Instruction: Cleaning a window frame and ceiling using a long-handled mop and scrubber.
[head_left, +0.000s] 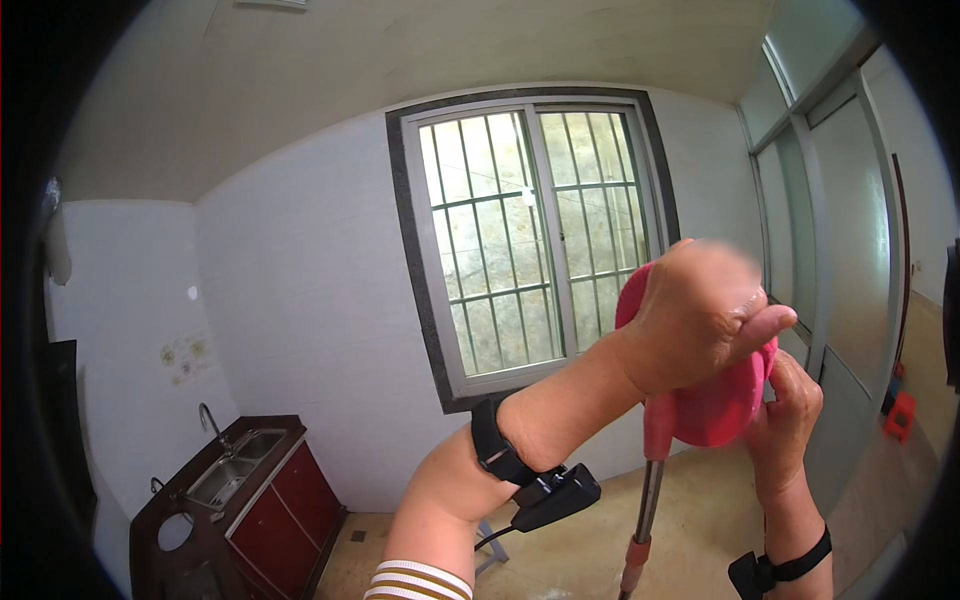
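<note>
A pink mop head (716, 409) is raised in front of me, on a metal pole (649, 504) with pink plastic fittings. The pole slants down to the bottom of the view. My left hand (701, 311) reaches across the head and holds it from above, thumb pointing right; its other fingers are mostly hidden. On the right edge of the head is my right hand (791, 409), its fingers bent round the rim and partly out of sight. Both hands look wet. A black strap with a small device (556, 496) sits on my left forearm.
A barred sliding window (491, 247) is in the wall ahead. At lower left stands a dark red counter (274, 517) with a steel double sink (225, 480). Frosted glass partitions (851, 225) run along the right. A red plastic stool (900, 418) stands beyond them.
</note>
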